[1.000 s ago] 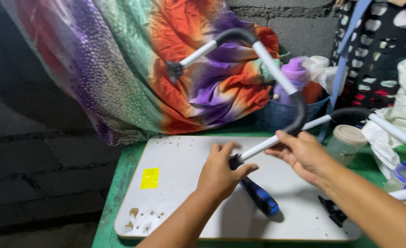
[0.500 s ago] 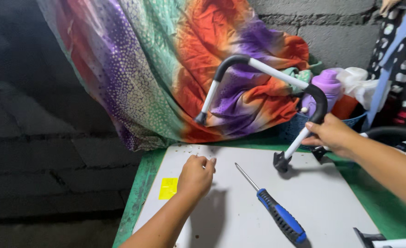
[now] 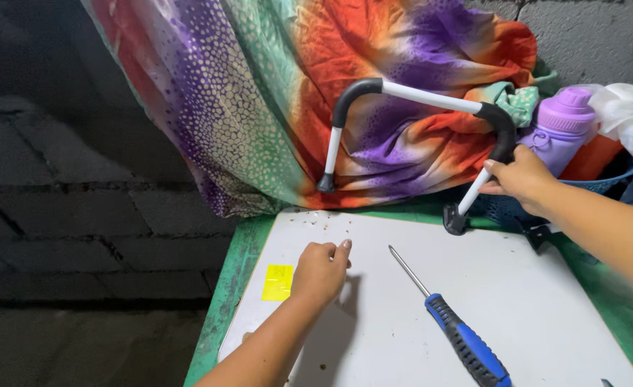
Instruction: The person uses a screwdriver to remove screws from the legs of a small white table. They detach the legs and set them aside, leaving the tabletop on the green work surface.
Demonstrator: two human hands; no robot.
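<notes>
My right hand (image 3: 520, 176) grips the right leg of a U-shaped tube frame (image 3: 417, 94), white with black curved corners and black end caps. The frame stands upright at the back edge of a white board (image 3: 546, 287), its right foot (image 3: 454, 221) touching the board's far edge. My left hand (image 3: 320, 270) rests on the board with its fingers curled loosely, holding nothing that I can see. A screwdriver (image 3: 460, 335) with a blue and black handle lies on the board to the right of that hand, tip pointing away from me.
A colourful draped cloth (image 3: 273, 93) hangs behind the frame. A purple bottle (image 3: 560, 125) stands in a blue basket at the right. The board lies on a green table (image 3: 230, 287) and carries a yellow sticker (image 3: 278, 282). Grey block wall at the left.
The frame went from tilted in both hands to standing upright at the board's back edge, held by the right hand alone. My left hand let go and dropped onto the board.
</notes>
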